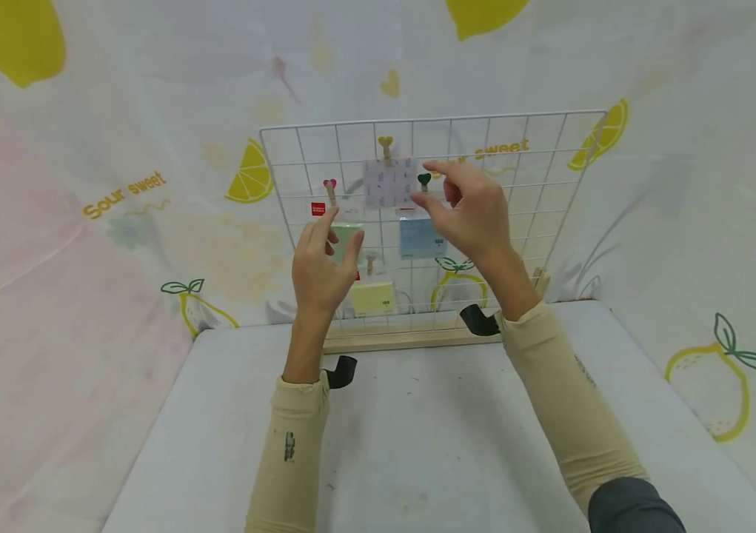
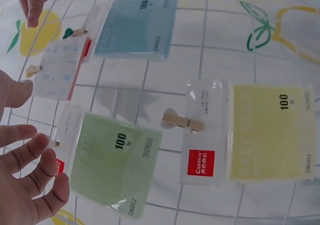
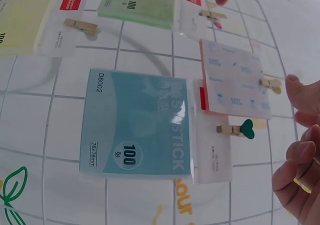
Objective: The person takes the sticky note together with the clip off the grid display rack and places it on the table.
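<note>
My left hand (image 1: 320, 270) is raised before a green sticky-note pack (image 2: 115, 160), thumb and fingers apart with nothing held. Just above its fingertips is a clothespin with a pink heart (image 1: 330, 185). To the right, my right hand (image 1: 474, 211) hovers with thumb and index finger spread near a clothespin with a green heart (image 3: 245, 129), apart from it. That clothespin holds a blue sticky-note pack (image 3: 140, 130). A pale printed pad (image 3: 235, 80) hangs between the hands from a clothespin with a yellowish heart (image 1: 386, 144). Lower down hangs a yellow sticky-note pack (image 2: 272, 135), clipped by another clothespin (image 2: 182, 121).
The packs hang on a white wire grid (image 1: 431, 120) set upright in a wooden base (image 1: 404, 340). Beneath is a white table (image 1: 431, 429). A lemon-printed cloth (image 1: 171, 89) hangs behind and at the sides. Black pieces (image 1: 340, 372) jut from both sleeve cuffs.
</note>
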### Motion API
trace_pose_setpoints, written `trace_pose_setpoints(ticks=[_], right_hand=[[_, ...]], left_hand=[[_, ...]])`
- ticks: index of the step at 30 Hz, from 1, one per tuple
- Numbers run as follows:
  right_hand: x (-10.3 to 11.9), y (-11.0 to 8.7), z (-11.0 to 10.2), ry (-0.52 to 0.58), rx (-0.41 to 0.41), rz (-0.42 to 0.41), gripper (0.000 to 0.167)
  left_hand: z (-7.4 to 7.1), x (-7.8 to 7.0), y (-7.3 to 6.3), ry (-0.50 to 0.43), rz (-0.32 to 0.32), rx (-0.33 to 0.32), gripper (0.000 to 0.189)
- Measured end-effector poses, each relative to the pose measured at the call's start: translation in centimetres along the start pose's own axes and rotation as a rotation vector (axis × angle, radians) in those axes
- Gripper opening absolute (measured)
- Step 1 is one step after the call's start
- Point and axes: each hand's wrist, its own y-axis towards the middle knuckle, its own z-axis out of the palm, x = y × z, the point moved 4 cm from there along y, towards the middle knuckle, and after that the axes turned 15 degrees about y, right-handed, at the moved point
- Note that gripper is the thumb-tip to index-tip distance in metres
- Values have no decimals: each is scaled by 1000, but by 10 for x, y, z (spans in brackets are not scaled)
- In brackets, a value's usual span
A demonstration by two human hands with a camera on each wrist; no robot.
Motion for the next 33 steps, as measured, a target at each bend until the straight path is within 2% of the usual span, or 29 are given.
trace_pose_setpoints(ticks=[7,12,20,25,33], right_hand=[[-1,12,6,-32,28,59,35],[0,21,10,-61,55,68,37],[1,36,17,-71,108,80,41],[0,44,23,-98,146,103,42],[-2,56,26,-136,160,130,41]], left_hand=[[2,-6,11,20,22,12,48],[4,-10,17,36,20,29,48],[9,-14,29,-34,-39,52,46],[11,-16,35,-41,-62,68,44],[16,-18,40,-44,-77,116,42]])
